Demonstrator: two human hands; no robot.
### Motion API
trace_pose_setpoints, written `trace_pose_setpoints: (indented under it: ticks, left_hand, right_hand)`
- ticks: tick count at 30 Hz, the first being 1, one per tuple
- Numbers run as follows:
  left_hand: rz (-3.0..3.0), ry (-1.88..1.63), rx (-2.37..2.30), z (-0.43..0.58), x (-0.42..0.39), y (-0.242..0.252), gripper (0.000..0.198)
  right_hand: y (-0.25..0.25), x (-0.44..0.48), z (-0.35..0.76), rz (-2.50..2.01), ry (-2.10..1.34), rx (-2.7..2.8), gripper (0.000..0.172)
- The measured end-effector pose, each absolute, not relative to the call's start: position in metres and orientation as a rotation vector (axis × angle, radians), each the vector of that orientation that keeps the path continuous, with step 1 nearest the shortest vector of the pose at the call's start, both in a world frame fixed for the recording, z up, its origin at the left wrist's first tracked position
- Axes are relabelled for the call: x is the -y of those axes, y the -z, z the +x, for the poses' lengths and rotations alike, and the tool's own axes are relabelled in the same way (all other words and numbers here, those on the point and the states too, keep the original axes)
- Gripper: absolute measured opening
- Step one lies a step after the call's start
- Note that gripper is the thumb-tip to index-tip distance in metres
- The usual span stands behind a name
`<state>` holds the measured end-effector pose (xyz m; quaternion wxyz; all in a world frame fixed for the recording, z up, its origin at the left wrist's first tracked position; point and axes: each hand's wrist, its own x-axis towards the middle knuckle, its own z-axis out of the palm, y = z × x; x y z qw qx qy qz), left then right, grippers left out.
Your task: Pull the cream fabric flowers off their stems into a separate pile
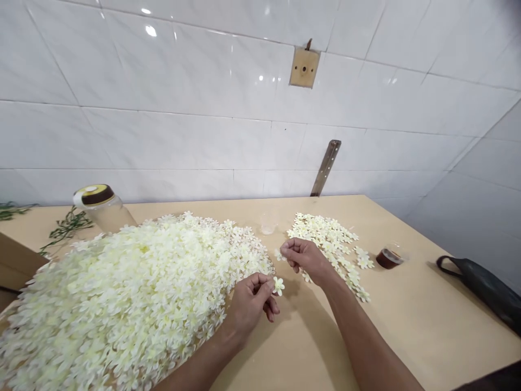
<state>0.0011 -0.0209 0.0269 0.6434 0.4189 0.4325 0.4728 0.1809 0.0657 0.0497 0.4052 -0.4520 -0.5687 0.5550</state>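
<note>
Between its thumb and fingers my left hand [254, 298] pinches a small white flower [278, 285] with a pale yellow centre. My right hand [305, 258] is also closed in a pinch, a little higher and to the right, on another white flower [279, 254]. A large heap of loose white flowers [138, 288] spreads over the left half of the table, beside my left hand. Behind and beyond my right hand lies a smaller spread of the same flowers [321, 231], partly hidden by the wrist.
On the tan table [431, 315] stand a clear cup of dark liquid [389, 257], a small clear cup [267, 224] and a bottle [108, 209] with a dark lid. A black pouch [484, 288] lies right; green sprigs [69, 225] lie left. A metal strip [325, 168] leans at the tiled wall.
</note>
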Motion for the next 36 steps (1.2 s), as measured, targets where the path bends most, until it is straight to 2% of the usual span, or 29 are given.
trace_pose_setpoints:
  ticks: [9, 15, 20, 26, 30, 36]
  left_hand:
    - [1.083, -1.085, -0.973, 0.006, 0.045, -0.020, 0.029]
    - [1.000, -1.183, -0.991, -0.002, 0.030, -0.019, 0.033]
    - [0.884, -1.271, -0.992, -0.011, 0.015, -0.018, 0.035]
    - [0.789, -1.304, -1.016, -0.015, 0.011, -0.020, 0.034]
    - [0.830, -1.268, -1.031, -0.014, 0.013, -0.022, 0.036]
    - [0.890, -1.262, -1.073, -0.012, 0.014, -0.021, 0.038]
  right_hand:
    - [-0.050, -0.072, 0.138, -1.149, -1.488, 1.676, 0.036]
    - [-0.059, -0.072, 0.149, -1.399, -1.199, 1.597, 0.036]
    - [-0.050, -0.062, 0.166, -1.384, -1.312, 1.546, 0.037]
    - [-0.059, -0.045, 0.165, -1.260, -1.376, 1.744, 0.038]
    - [-0.067, -0.032, 0.155, -1.196, -1.452, 1.871, 0.034]
    - [-0.062, -0.023, 0.145, -1.296, -1.354, 1.752, 0.025]
